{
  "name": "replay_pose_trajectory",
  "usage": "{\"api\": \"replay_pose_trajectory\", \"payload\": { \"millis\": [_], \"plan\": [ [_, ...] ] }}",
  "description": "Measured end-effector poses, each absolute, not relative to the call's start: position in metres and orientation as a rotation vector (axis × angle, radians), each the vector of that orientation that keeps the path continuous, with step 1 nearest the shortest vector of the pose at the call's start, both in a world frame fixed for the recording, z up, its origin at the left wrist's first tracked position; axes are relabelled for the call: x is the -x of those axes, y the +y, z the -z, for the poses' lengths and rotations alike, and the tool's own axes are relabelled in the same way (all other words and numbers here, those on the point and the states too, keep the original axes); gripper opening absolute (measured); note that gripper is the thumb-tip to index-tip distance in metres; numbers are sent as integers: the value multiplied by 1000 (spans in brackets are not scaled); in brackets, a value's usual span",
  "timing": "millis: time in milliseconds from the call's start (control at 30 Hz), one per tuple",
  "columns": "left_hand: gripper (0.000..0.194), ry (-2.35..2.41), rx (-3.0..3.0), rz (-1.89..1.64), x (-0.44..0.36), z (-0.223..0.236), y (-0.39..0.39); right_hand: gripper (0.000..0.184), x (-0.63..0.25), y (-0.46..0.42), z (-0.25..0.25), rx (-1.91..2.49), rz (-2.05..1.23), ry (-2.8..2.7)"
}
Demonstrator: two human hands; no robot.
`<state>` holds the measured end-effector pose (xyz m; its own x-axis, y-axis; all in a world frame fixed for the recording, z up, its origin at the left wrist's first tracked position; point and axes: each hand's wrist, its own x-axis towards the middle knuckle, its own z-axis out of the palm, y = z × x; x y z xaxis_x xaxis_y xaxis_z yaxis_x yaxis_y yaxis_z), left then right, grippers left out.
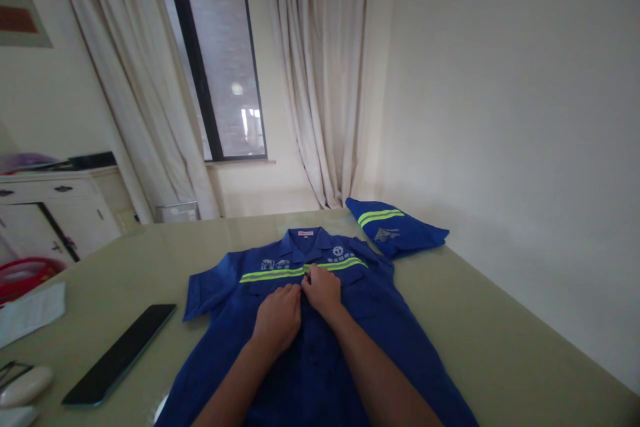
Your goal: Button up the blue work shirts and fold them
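Lying flat and face up across the near middle of the table (500,340): a blue work shirt (320,347) with a yellow-green stripe (273,275) across the chest, collar pointing away toward the window (220,67), short sleeves spreading out to either side. Working at the front opening just below the stripe: the left hand (278,317), knuckles up, fingers curling down and pressing on the cloth beside the opening; and the right hand (323,289), touching it, fingertips pinching narrowly at the opening where the stripe meets. Looking like buttoning at chest height; whether a button is sitting between the fingertips, impossible to tell. Judging progress: the shirt already spreading smooth and the upper front appearing to meet, the lower front hiding under the forearms, so no telling how much is closed there; no fold yet showing in sleeves or body. Resting beyond the shirt, near its far right shoulder but apart from it: a second blue garment (397,227) with the same stripe, already folding into a compact bundle. Sitting well to the left on the table: a dark tablet (123,353), a sheet of paper (31,312), and pale rounded objects (25,387) at the near edge. Hanging behind: pale curtains (325,80) on both sides of the window, a white cabinet (55,207) standing at far left.
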<state>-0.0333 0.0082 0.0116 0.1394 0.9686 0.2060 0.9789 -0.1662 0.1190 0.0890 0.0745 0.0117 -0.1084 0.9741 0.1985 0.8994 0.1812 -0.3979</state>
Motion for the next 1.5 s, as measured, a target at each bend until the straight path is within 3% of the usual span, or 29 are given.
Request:
{"api": "replay_pose_trajectory", "payload": {
  "millis": [333,667,1200,1400,1500],
  "plan": [
    [20,-2119,2333,551,19,-6,63,14,-108,84,6,1569,-541,-1744],
    [16,-2355,2194,627,4,-8,73,19,-103,80,-3,1716,-358,-1810],
    [17,-2171,2354,1138,16,-3,79,13,-106,83,1,1666,-417,-1747],
    [16,-2170,2382,1202,22,-2,82,18,-107,85,2,1592,-453,-1693],
    [15,-2198,2367,1207,23,1,83,31,-106,86,3,1568,-443,-1705]
  ]
}}
